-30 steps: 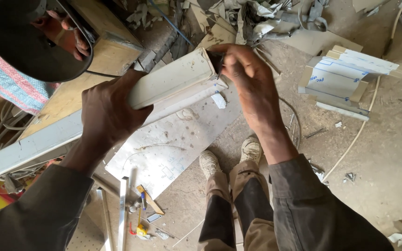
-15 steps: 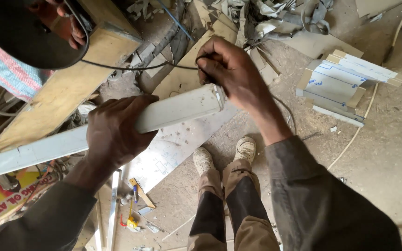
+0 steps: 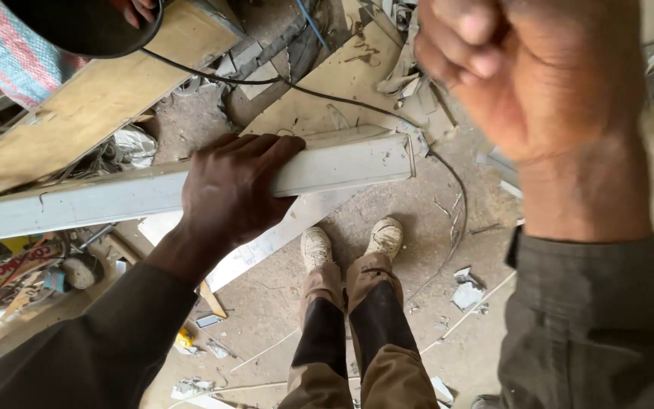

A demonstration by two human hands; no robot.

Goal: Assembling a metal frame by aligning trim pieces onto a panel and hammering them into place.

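Note:
My left hand (image 3: 232, 189) grips a long pale grey metal channel (image 3: 342, 163) around its middle and holds it level above the floor. The channel runs from the left edge to a free end near the centre. My right hand (image 3: 524, 72) is raised close to the camera at the upper right, blurred, fingers curled into a fist, apart from the channel. Nothing shows in that fist. My two dusty shoes (image 3: 350, 242) stand on the dirt floor below the channel.
A wooden plank (image 3: 92, 98) lies at the upper left, with another person's dark round object (image 3: 85, 26) and striped sleeve (image 3: 5, 49) above it. A black cable (image 3: 297, 89) crosses the floor. Scraps, debris and small tools (image 3: 77, 269) litter the ground.
My right hand left the channel's free end and rose toward the camera, closing into a fist. The left hand kept its grip; the channel now sits more level.

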